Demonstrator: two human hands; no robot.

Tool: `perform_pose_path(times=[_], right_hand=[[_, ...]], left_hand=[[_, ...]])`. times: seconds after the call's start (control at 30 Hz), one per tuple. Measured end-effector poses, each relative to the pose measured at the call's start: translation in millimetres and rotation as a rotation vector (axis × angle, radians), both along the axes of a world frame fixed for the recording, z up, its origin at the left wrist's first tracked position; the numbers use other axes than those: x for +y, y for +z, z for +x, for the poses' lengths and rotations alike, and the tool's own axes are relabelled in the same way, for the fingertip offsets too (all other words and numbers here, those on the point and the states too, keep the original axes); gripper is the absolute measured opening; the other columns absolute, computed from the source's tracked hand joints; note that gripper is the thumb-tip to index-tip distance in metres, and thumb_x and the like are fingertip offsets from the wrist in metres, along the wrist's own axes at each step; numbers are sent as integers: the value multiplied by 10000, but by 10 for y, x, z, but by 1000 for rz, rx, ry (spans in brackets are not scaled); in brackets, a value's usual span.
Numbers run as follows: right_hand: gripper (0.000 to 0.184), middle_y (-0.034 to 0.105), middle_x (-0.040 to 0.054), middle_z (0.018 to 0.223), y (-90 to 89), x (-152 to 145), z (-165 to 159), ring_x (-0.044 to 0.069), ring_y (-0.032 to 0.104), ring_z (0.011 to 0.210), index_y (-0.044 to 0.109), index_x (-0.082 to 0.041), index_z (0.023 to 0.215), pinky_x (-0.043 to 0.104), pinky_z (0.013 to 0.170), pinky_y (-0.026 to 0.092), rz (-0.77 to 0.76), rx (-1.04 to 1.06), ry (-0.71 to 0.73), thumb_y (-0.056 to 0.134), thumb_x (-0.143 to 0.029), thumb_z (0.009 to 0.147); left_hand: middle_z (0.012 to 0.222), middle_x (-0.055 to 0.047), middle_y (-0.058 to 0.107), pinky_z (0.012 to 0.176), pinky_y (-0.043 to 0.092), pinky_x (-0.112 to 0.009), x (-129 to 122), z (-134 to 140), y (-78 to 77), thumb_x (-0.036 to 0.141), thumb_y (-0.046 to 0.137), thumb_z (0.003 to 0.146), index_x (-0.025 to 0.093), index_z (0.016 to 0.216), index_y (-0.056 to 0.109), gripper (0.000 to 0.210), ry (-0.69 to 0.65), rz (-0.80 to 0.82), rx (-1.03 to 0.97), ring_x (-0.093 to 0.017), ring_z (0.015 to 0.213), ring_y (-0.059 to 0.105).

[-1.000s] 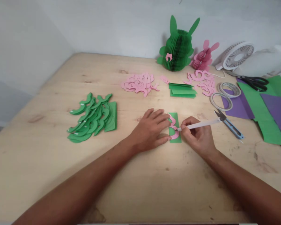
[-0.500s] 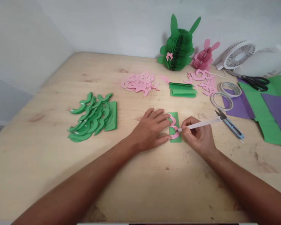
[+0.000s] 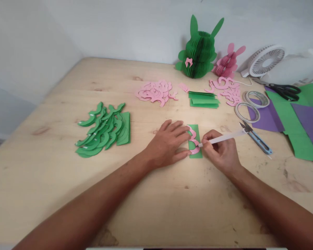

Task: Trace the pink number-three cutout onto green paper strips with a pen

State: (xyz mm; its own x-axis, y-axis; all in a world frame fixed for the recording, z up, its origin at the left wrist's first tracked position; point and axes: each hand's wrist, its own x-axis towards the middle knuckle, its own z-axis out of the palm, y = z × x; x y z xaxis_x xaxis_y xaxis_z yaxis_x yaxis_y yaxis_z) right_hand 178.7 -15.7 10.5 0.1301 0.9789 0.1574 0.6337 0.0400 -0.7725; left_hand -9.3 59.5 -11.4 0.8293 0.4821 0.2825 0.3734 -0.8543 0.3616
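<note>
My left hand (image 3: 169, 142) lies flat with its fingers spread, its fingertips on a pink scalloped paper cutout (image 3: 195, 150). Under that cutout is a small green paper rectangle (image 3: 198, 156) on the wooden table. My right hand (image 3: 221, 151) pinches a slim white pen (image 3: 226, 137), its tip against the cutout's right edge. To the left sits a pile of green scalloped paper cutouts (image 3: 99, 133), some with small white patches. Pink paper cutouts (image 3: 155, 92) are heaped beyond my left hand.
Folded green paper strips (image 3: 203, 101) and more pink cutouts (image 3: 231, 95) lie further back. Green (image 3: 198, 52) and pink (image 3: 226, 64) paper rabbits stand by the wall, near a white fan (image 3: 267, 61). On the right are tape rolls (image 3: 247, 118), thread snips (image 3: 259, 140), black scissors (image 3: 284, 91) and purple paper (image 3: 310, 119).
The pen tip has shifted very slightly down along the pink cutout's edge. My left hand stays in place.
</note>
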Motion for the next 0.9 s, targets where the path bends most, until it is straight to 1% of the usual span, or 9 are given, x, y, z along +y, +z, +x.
perform_pose_path(times=[0.9], right_hand=[[117, 428, -63, 464, -12, -11, -29, 75, 379, 400, 544, -177, 670, 205, 385, 272, -21, 44, 40, 516, -220, 775]], left_hand=[[1315, -66, 560, 1073, 245, -462, 2, -1, -10, 398, 529, 880, 198, 1126, 581, 321, 2, 9, 0, -293, 1297, 395]])
